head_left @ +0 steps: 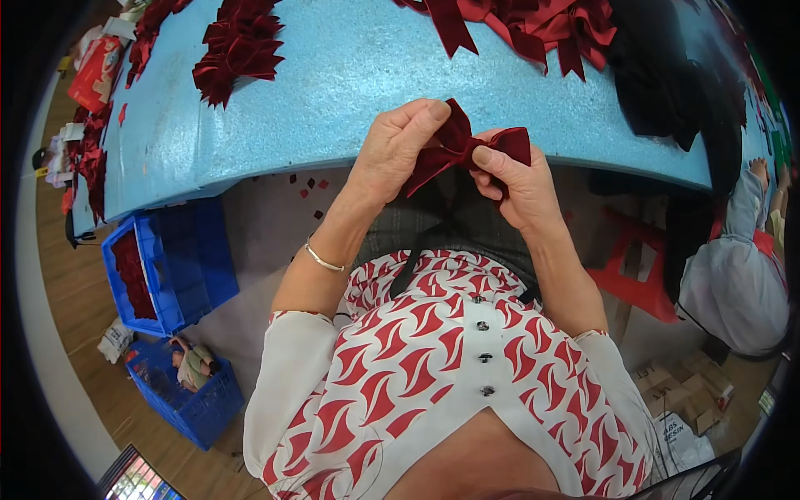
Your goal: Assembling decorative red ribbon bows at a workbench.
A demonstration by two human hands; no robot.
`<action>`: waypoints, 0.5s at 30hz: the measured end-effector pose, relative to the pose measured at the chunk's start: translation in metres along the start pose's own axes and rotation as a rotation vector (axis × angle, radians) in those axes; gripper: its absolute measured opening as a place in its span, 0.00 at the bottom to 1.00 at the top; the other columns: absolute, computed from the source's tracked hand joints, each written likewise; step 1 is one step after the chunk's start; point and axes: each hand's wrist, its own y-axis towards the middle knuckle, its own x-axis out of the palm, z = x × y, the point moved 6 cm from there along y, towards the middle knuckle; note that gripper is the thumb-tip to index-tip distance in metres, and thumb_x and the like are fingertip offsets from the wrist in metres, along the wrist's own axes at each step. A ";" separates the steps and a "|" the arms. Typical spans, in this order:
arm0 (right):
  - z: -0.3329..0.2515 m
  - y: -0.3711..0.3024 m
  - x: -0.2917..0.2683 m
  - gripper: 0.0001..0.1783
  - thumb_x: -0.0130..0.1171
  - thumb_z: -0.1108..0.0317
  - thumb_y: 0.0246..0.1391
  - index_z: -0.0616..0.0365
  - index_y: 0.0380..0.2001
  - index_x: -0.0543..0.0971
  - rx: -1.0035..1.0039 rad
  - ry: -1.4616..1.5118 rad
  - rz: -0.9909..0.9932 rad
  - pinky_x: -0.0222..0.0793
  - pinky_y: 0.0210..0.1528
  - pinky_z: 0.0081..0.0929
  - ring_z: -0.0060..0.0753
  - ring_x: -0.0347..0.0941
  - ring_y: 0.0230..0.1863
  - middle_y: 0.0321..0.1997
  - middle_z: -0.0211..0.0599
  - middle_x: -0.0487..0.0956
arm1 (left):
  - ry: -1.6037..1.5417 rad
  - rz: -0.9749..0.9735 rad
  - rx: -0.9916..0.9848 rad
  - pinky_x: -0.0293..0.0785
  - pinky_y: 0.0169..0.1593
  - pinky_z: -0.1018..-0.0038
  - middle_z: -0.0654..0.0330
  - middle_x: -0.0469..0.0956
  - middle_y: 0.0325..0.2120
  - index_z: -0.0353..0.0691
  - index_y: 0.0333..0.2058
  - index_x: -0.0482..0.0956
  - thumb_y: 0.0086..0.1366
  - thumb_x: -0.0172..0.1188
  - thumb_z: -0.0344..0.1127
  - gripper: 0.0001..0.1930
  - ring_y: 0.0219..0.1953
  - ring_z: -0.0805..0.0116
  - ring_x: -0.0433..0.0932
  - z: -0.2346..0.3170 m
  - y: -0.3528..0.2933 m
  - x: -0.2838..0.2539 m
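Observation:
Between my two hands, just in front of the table's near edge, I hold a dark red velvet bow (458, 152). My left hand (398, 143) pinches its upper left loop between thumb and fingers. The right thumb presses on the bow close to its centre knot, and the fingers of my right hand (517, 179) curl behind it. A ribbon tail hangs down toward the left, below my left fingertips. Part of the bow's right side is hidden behind my right thumb and fingers.
On the blue table (358, 92) lie a row of dark red bows (239, 50) at far left and a heap of red ribbons (542, 29) at the back. Black cloth (654, 67) is at right. Blue crates (187, 267) stand lower left, a red stool (637, 262) right, beside another person (733, 275).

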 end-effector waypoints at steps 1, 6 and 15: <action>0.001 -0.002 -0.001 0.10 0.61 0.70 0.44 0.60 0.28 0.72 -0.019 -0.020 0.019 0.53 0.15 0.11 0.18 0.63 0.17 0.21 0.32 0.72 | 0.069 -0.009 -0.059 0.65 0.26 0.86 0.67 0.74 0.23 0.35 0.31 0.76 0.57 0.55 0.33 0.07 0.23 0.83 0.68 -0.001 -0.005 -0.001; 0.007 -0.008 -0.008 0.10 0.61 0.68 0.45 0.61 0.27 0.72 -0.059 0.009 0.064 0.55 0.16 0.13 0.21 0.66 0.19 0.22 0.36 0.73 | 0.131 -0.081 -0.208 0.69 0.30 0.83 0.63 0.76 0.28 0.35 0.35 0.75 0.52 0.58 0.26 0.10 0.27 0.77 0.73 -0.022 -0.030 -0.005; 0.007 -0.012 -0.013 0.11 0.61 0.66 0.47 0.62 0.28 0.73 -0.144 0.043 0.083 0.57 0.18 0.15 0.22 0.67 0.20 0.22 0.36 0.74 | -0.056 -0.022 -0.159 0.70 0.37 0.81 0.60 0.76 0.31 0.33 0.35 0.74 0.48 0.60 0.24 0.13 0.32 0.75 0.73 -0.027 -0.050 -0.009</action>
